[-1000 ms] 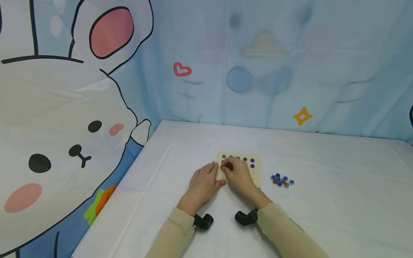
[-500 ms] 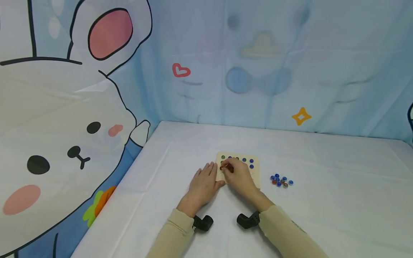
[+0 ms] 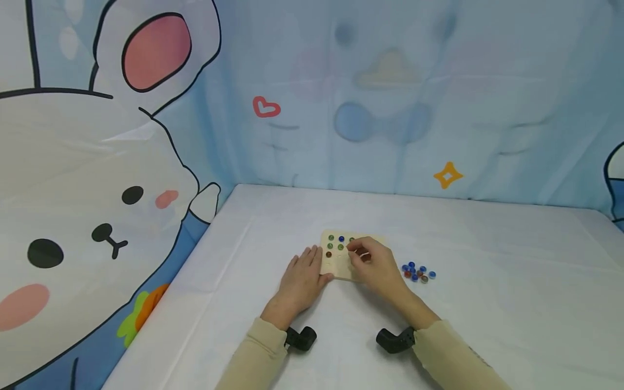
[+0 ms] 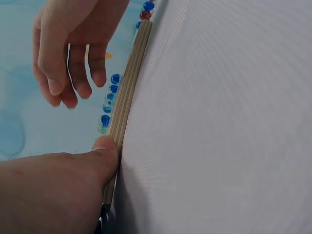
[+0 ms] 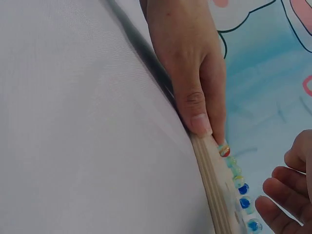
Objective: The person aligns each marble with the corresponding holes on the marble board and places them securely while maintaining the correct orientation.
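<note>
A pale wooden board (image 3: 341, 269) with rows of shallow hollows lies on the white table, with green, blue and brown glass marbles in some of them. One brown marble (image 3: 329, 254) sits in the third row, at the left. Along the board's left edge rests my left hand (image 3: 302, 279), fingers straight; its thumb touches the front edge, as the right wrist view also shows. My right hand (image 3: 377, 265) hovers over the board's right part, covering it. Its fingers are loosely bent with nothing between them in the left wrist view, tips above the row of marbles (image 4: 109, 100).
A small cluster of loose marbles (image 3: 418, 272), mostly blue with some red and brown, lies on the table just right of the board. A light blue curtain (image 3: 302, 146) with a printed rabbit stands behind and to the left. Black wrist cameras (image 3: 396, 341) sit at both cuffs.
My right hand has drawn off the board's left side toward the right, leaving the brown marble in view in the third row. My left hand keeps its place; the head view has shifted slightly.
</note>
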Action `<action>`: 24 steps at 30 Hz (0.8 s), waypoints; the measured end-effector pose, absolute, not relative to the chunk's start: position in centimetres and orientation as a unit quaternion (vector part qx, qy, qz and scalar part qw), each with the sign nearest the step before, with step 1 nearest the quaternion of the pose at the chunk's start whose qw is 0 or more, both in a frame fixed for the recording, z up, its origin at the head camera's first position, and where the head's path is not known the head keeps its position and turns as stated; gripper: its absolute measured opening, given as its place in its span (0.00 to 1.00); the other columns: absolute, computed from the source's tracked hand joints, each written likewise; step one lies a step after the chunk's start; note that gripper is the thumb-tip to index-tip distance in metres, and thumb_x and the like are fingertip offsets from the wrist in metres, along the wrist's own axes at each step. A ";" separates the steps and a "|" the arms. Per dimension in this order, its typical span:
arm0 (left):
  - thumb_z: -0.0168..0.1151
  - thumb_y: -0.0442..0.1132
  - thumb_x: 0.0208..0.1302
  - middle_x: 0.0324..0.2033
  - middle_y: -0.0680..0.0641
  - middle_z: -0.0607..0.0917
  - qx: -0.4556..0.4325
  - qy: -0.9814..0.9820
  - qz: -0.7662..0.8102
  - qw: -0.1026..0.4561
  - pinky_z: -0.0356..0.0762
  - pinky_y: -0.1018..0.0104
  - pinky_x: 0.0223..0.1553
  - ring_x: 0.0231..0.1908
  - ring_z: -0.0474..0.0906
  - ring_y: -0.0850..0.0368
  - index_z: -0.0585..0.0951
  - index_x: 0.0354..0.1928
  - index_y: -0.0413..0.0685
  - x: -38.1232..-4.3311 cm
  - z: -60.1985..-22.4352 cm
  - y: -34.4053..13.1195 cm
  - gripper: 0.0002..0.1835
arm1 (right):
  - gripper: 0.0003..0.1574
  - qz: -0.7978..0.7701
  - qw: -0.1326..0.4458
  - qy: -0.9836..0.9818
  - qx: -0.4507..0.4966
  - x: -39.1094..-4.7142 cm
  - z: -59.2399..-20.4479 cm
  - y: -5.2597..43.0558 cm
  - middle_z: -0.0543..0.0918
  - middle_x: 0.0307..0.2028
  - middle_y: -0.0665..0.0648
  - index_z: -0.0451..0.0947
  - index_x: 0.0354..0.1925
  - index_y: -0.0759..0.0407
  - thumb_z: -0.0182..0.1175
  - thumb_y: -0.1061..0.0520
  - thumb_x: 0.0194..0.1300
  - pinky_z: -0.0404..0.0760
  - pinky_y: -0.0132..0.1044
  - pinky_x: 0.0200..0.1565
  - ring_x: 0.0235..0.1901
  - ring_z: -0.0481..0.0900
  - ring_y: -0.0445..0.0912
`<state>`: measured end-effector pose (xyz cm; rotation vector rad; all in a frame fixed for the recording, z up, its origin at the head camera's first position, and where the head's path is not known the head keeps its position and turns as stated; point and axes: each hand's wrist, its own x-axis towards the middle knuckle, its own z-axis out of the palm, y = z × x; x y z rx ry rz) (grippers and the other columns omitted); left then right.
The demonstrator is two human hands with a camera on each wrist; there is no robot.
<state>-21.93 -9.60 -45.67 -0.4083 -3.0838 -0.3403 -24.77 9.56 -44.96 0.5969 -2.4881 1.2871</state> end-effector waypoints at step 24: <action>0.46 0.56 0.76 0.76 0.41 0.59 -0.136 -0.979 -0.151 0.013 0.52 0.47 0.76 0.77 0.53 0.45 0.55 0.77 0.39 -21.3 -45.8 -9.7 0.38 | 0.11 0.381 0.244 -0.882 0.131 -21.7 -43.6 20.5 0.85 0.43 0.57 0.79 0.49 0.61 0.56 0.64 0.70 0.72 0.15 0.40 0.40 0.75 0.30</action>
